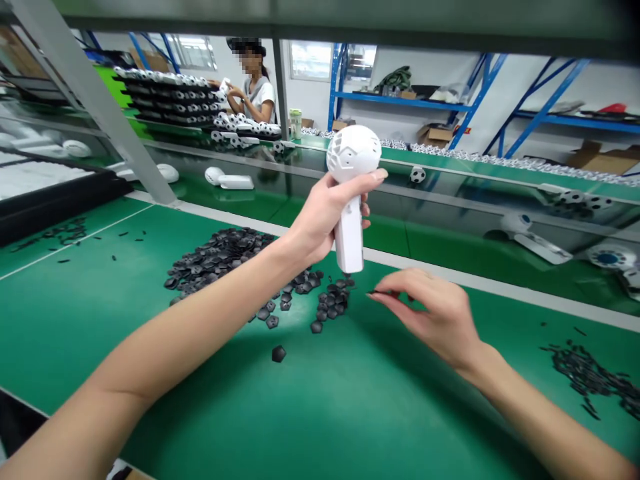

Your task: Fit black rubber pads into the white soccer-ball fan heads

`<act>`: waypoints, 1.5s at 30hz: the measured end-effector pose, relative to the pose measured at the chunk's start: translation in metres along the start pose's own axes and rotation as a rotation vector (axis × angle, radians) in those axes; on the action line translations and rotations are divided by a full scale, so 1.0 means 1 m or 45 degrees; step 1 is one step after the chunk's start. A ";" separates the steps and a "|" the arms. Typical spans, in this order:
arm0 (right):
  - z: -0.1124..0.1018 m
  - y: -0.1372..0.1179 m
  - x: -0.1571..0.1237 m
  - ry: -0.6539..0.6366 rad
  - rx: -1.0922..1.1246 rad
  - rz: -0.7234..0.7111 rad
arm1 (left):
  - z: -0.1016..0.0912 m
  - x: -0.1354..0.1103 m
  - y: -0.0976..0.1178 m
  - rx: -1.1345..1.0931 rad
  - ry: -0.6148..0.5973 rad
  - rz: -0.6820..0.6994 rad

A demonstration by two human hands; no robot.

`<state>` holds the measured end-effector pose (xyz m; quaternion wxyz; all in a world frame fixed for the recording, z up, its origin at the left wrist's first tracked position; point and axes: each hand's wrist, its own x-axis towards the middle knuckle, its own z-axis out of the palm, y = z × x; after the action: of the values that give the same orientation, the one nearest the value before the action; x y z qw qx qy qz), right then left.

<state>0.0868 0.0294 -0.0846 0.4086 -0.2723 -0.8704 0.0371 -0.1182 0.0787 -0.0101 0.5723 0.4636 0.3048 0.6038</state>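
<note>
My left hand [323,217] is wrapped round the handle of a white hand-held fan [351,175] with a ball-shaped head, holding it upright above the green table. My right hand [435,313] hovers low over the table just right of the fan's base, thumb and fingers pinched on a small thin black piece [376,293]. A heap of black pentagon pieces [235,260] lies on the table under and left of the fan. One loose black pentagon piece [279,353] lies apart, nearer to me.
A second scatter of thin black bits [593,377] lies at the right edge. Beyond the table runs a green conveyor [450,233] carrying white fans and football-patterned ones. A co-worker [257,83] sits at the far side beside stacked trays [170,97]. A grey slanted frame post [95,100] stands at left.
</note>
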 end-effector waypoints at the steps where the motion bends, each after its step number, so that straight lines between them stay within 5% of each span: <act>1: -0.011 -0.008 -0.004 0.098 -0.101 -0.202 | 0.002 -0.001 -0.004 -0.004 0.011 -0.029; 3: -0.032 -0.023 -0.009 0.126 -0.244 -0.437 | 0.006 -0.005 -0.013 0.013 0.001 -0.083; 7: -0.059 -0.043 -0.010 0.059 -0.355 -0.513 | 0.014 -0.015 -0.038 0.032 -0.103 -0.143; 10: -0.066 -0.046 -0.008 -0.009 -0.398 -0.545 | 0.017 -0.023 -0.053 0.078 -0.159 -0.177; 15: -0.059 -0.036 -0.005 0.102 -0.297 -0.526 | 0.017 -0.029 -0.062 0.231 -0.215 -0.135; 24: -0.041 -0.025 0.011 0.491 -0.106 -0.143 | 0.010 -0.027 -0.053 0.645 -0.069 0.175; 34: -0.027 -0.011 0.018 0.528 0.959 0.791 | 0.002 -0.022 -0.057 0.510 -0.025 0.266; 45: -0.015 -0.012 0.021 0.468 1.000 0.858 | 0.006 -0.031 -0.055 0.553 -0.177 0.288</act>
<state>0.0815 0.0273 -0.0565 0.5902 -0.3650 -0.5701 0.4398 -0.0932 0.0559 -0.0642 0.4076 0.6472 0.3337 0.5510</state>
